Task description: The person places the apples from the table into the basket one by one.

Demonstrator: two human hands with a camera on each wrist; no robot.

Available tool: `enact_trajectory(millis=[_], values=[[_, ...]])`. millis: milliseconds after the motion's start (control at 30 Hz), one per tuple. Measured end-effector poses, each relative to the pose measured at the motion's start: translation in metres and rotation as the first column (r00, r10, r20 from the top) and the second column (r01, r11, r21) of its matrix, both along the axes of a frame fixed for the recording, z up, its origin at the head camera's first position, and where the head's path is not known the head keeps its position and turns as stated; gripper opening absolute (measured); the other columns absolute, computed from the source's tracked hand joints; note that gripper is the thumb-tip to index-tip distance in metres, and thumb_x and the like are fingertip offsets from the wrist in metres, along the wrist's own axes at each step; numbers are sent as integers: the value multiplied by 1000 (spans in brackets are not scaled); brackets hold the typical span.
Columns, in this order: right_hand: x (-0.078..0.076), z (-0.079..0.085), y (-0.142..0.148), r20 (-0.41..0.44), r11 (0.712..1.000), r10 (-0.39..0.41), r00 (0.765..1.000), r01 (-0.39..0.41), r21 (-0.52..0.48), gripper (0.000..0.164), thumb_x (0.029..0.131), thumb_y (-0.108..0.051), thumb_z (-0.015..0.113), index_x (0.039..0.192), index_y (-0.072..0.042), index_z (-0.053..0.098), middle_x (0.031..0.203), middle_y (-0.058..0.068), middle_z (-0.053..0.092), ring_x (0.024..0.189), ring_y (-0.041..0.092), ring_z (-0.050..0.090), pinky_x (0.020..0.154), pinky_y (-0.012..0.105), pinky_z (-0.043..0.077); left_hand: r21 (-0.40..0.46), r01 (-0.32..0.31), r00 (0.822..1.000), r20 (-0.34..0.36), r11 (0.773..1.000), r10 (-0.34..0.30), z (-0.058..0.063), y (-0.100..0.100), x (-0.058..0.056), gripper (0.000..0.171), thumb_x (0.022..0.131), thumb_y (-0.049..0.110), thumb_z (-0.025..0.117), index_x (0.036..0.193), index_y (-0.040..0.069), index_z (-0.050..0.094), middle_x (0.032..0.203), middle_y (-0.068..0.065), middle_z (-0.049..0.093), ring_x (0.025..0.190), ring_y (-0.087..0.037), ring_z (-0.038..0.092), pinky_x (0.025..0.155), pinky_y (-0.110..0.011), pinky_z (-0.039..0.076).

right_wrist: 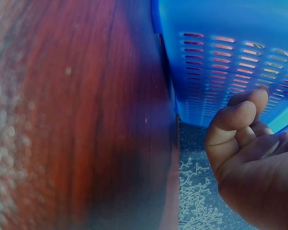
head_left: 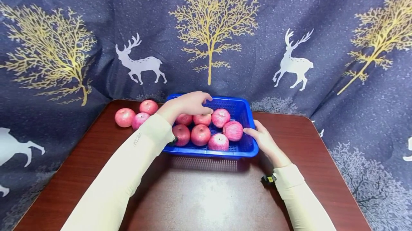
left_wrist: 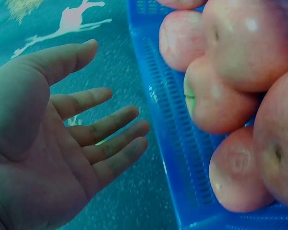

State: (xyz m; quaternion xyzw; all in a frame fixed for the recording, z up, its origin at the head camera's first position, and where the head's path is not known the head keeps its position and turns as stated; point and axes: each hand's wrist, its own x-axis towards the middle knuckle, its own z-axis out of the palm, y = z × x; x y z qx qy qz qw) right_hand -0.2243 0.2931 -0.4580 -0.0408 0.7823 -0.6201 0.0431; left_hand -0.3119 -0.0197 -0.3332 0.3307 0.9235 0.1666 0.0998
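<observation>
My left hand (head_left: 193, 104) is over the blue plastic basket (head_left: 238, 153), reaching across its left half. Nothing is in that hand; the left wrist view shows its palm (left_wrist: 43, 158) bare and the fingers spread apart, with apples to one side. Several red apples (head_left: 201, 135) lie in the basket, some partly hidden beneath the left hand and forearm. At the basket's right end, my right hand (head_left: 265, 141) holds the side wall, thumb over the rim. Its bent fingers (right_wrist: 240, 116) are against the slotted outer wall in the right wrist view.
Three more apples (head_left: 125, 117) sit on the brown table (head_left: 193, 191) left of the basket, close together near the back edge. A dark cloth (head_left: 244, 70) printed with trees and deer hangs directly behind the table and around its sides.
</observation>
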Motion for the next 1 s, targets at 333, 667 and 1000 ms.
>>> enact_trajectory(millis=[333,667,1000], values=[[1,0,0,3,1000,-2,1000,2,11,49,96,-33,62,136,-11,44,128,19,56,101,33,65,79,47,55,79,-64,997,-48,995,68,6,-33,-4,61,90,51,63,137,14,52,125,-9,60,114,-19,54,97,-37,42],[1,-1,-1,2,1000,17,1000,-17,-18,51,96,-31,61,138,-8,43,128,21,56,101,33,65,78,46,55,195,-126,987,-71,973,142,-3,-67,-4,65,88,58,63,137,16,53,124,-8,59,114,-19,53,100,-40,40],[1,-1,-1,-1,1000,10,1000,-10,-9,50,95,-34,62,135,-10,45,126,20,58,100,33,65,79,46,55,292,-188,964,-128,938,234,-8,-94,0,64,87,57,66,134,16,55,121,-5,56,113,-20,51,98,-39,40]])
